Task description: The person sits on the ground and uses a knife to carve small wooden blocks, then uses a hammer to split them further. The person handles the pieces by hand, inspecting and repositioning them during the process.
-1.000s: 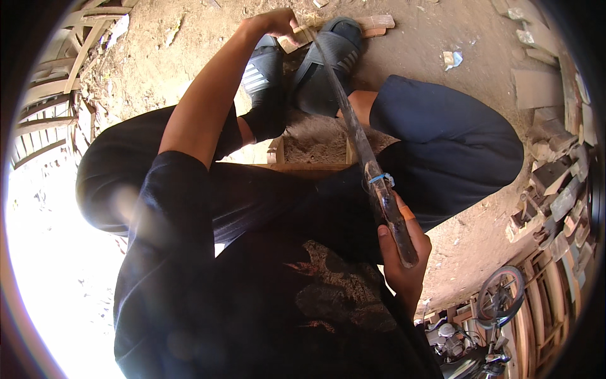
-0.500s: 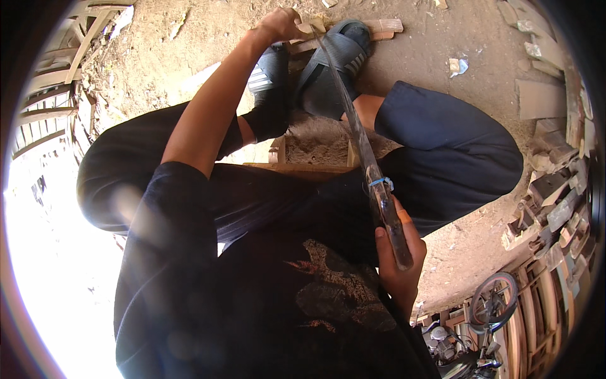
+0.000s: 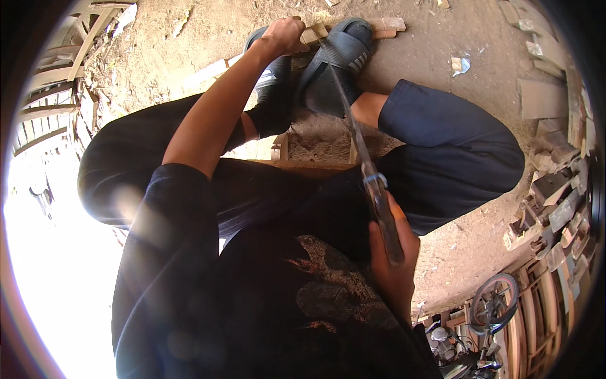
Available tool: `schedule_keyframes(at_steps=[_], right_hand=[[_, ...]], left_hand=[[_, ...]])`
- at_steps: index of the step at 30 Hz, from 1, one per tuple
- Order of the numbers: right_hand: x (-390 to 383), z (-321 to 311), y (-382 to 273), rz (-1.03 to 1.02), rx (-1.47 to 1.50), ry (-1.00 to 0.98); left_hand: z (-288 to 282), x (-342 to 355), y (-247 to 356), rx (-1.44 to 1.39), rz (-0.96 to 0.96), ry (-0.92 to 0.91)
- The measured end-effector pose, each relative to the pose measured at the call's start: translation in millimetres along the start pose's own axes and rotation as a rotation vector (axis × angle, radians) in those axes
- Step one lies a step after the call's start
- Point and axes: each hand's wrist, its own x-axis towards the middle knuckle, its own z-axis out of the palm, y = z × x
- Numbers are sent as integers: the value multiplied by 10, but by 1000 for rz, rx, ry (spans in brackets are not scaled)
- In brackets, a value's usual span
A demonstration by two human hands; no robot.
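Note:
My right hand (image 3: 396, 249) is wrapped around the dark handle of a long, narrow machete (image 3: 357, 136). A blue tie circles it where handle and blade meet. The blade slants away from me, up and to the left, and its far end lies by a small wooden block (image 3: 314, 33) between my feet. My left hand (image 3: 285, 35) reaches out over my left foot and grips the block's left side, with its fingers partly hidden. Whether the blade touches the block I cannot tell.
Grey strapped sandals (image 3: 344, 47) on my feet flank the block. Another piece of wood (image 3: 386, 25) lies beyond the right foot. A stack of wood offcuts (image 3: 562, 208) lines the right side, with a motorcycle (image 3: 454, 344) at lower right. Litter (image 3: 461, 66) lies on the dirt floor.
My left hand has come slightly nearer and to the right, and more of the wooden block shows. The machete's far end has come slightly nearer; its handle has shifted a little left.

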Motion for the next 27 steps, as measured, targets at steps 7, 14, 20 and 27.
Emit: schedule_keyframes(at_steps=[7, 14, 20, 27], right_hand=[[25, -56, -146, 115, 28, -112], [143, -18, -181, 242, 144, -132], [161, 41, -172, 211, 71, -136], [-7, -29, -47, 58, -18, -86]], left_hand=[[-35, -47, 11, -88, -47, -37], [18, -124, 83, -108, -73, 88], [13, -158, 138, -53, -126, 81], [-8, -160, 112, 0, -83, 35]])
